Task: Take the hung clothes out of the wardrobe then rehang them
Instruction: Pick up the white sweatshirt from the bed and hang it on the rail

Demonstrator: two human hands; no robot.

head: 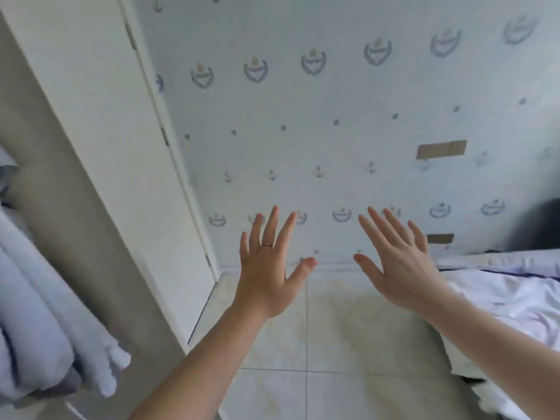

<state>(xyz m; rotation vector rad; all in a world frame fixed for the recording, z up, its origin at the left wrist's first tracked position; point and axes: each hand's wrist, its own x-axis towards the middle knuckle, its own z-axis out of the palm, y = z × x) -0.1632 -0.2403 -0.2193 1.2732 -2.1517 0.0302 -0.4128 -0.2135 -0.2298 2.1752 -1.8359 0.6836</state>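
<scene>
The upper and middle frame is filled by one wallpapered wall (333,101), printed with rows of crests, dots and small anchors. Down the left side one wardrobe (60,207) is seen as a beige panel, with one white door (100,116) standing between it and the wall. A tiled floor (333,344) takes up the lower centre. At the lower right one bed (500,298) is covered with rumpled white bedding edged by a dark stripe. At the lower left edge, just beside the beige panel, a bundle of pale fabric (36,298) is seen in thick rolled folds; whether it hangs on hangers or lies inside a compartment cannot be told, as the frame cuts it off. One dark blurred shape (539,225) sits at the right edge above the bed. Two bare hands are raised in the centre, backs to the camera: the left hand (266,277) and the right hand (400,268) are both spread wide with straight fingers, nothing being held or touched, well apart from the fabric. Two brown tape patches are stuck on the wall, one upper right (441,149) and one lower (440,238). One ring (267,244) is worn on the left hand.
</scene>
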